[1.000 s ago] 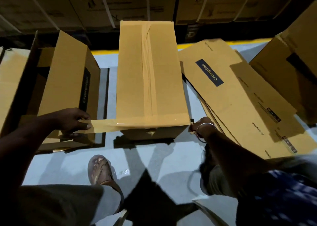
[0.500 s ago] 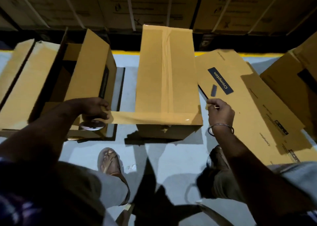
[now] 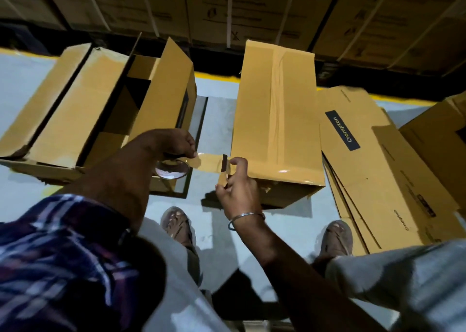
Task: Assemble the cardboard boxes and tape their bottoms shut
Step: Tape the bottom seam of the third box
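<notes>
Tape [image 3: 209, 160] stretches taut from the near edge of the upturned box [image 3: 274, 119], which stands on the floor between our feet and the stacked cartons. Our left hand [image 3: 174, 143] grips the tape roll [image 3: 172, 167], holding the strip tight. Our right hand [image 3: 237, 188] pinches a small dark cutter [image 3: 224, 163] against the strip just beside the box corner. We judge the cross strip is laid and we are at the cut; next comes severing the strip and pressing the loose end down the box side.

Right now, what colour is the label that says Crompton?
Dark navy blue with pale lettering, on the flat cardboard sheet; the label shows in the head view.
</notes>
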`<action>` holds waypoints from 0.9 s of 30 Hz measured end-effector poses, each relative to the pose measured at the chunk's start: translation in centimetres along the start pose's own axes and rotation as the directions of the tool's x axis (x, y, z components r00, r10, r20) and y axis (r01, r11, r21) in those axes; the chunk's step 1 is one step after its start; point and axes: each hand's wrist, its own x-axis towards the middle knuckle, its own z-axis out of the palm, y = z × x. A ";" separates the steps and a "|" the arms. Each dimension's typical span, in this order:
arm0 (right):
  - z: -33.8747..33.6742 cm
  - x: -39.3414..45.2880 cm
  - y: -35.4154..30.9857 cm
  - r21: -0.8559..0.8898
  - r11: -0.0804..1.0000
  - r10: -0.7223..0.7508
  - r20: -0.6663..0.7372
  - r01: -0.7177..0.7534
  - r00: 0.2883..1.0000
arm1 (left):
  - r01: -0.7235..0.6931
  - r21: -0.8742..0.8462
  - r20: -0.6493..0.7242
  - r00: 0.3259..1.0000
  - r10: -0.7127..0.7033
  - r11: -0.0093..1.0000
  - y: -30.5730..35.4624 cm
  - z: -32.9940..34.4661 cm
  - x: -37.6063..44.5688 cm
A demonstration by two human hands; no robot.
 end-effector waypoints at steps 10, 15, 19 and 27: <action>5.2 3.8 -2.6 -0.236 0.971 -0.035 -0.031 0.026 0.999 | -0.002 0.016 -0.025 1.000 0.002 1.000 0.9 -0.9 0.1; 6.9 2.5 -1.9 -0.336 0.941 -0.041 0.002 0.039 0.999 | 0.014 0.030 -0.082 0.997 -0.011 0.999 1.2 -1.0 0.2; 7.3 -0.2 0.3 -0.366 0.931 0.039 0.138 0.014 0.990 | 0.035 0.110 -0.120 0.993 -0.021 0.993 1.4 -1.2 0.2; 0.3 0.1 0.4 -0.117 0.970 -0.218 -0.049 0.211 0.975 | 0.135 0.117 -0.453 0.889 -0.068 0.984 -0.8 -1.6 0.6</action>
